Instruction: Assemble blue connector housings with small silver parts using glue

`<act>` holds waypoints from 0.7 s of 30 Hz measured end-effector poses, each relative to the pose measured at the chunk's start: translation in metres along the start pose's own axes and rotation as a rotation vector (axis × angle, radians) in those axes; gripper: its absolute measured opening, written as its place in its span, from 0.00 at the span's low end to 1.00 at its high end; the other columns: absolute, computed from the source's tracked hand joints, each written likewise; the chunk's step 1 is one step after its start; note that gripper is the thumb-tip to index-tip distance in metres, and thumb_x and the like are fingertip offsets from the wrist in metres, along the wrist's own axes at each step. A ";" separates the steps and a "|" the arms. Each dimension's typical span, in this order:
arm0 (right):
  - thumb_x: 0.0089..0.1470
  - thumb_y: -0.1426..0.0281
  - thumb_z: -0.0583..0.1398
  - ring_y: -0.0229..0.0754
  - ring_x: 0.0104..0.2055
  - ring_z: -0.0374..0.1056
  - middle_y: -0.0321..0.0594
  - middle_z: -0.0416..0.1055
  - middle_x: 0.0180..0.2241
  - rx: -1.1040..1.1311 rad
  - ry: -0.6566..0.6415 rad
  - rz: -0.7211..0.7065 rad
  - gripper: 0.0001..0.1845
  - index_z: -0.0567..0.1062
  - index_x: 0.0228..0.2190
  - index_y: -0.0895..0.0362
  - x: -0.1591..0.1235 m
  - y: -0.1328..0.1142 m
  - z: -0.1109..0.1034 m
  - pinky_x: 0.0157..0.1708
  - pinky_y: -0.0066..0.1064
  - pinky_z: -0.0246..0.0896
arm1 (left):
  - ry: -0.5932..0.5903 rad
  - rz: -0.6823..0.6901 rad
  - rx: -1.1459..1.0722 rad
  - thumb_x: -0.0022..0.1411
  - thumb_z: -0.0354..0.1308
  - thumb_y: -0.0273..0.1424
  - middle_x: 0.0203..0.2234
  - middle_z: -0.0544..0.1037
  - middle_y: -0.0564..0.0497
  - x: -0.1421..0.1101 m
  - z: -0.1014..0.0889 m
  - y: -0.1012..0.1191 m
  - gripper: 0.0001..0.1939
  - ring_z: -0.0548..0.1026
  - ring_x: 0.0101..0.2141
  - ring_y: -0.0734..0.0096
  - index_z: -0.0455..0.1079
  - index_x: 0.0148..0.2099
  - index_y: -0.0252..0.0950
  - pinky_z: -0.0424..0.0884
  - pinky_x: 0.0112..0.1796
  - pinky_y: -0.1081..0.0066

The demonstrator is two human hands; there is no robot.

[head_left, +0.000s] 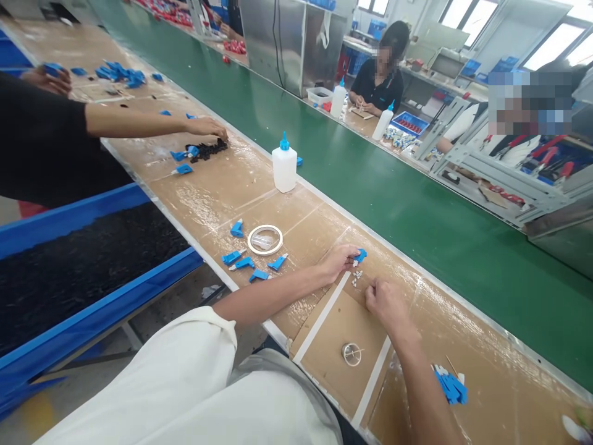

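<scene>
My left hand is closed on a small blue plastic part with a white piece at its lower side. Just below it lies a little cluster of small white pieces on the bench. To the right of these, my right hand is closed, its fingertips curled in and turned from view; whatever they may hold is hidden. Between my forearms, a cardboard sheet with white tape strips carries a small round clear dish with a thin stick in it.
Several blue parts and a tape roll lie left of my hands. A white bottle stands farther back. More blue parts are piled at right. A green conveyor belt runs behind the bench. A co-worker's hand reaches over black pieces.
</scene>
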State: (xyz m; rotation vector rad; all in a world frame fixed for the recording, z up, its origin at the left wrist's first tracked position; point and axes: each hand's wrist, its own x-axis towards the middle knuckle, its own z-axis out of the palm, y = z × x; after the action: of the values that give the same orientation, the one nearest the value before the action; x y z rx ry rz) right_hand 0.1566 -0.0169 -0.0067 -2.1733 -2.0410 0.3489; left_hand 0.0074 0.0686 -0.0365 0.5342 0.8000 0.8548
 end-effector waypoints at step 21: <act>0.42 0.54 0.67 0.43 0.26 0.73 0.41 0.77 0.25 0.949 0.284 0.327 0.19 0.78 0.30 0.56 -0.105 0.038 -0.009 0.30 0.37 0.73 | -0.184 0.062 0.261 0.53 0.60 0.24 0.20 0.71 0.54 0.007 0.024 -0.026 0.03 0.65 0.21 0.80 0.72 0.27 0.33 0.60 0.26 0.78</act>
State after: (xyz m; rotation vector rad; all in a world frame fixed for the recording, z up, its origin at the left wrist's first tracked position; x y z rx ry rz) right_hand 0.1904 -0.1236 -0.0001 -1.7619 -1.0165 0.7896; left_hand 0.0408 0.0574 -0.0428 0.8594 0.7327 0.7499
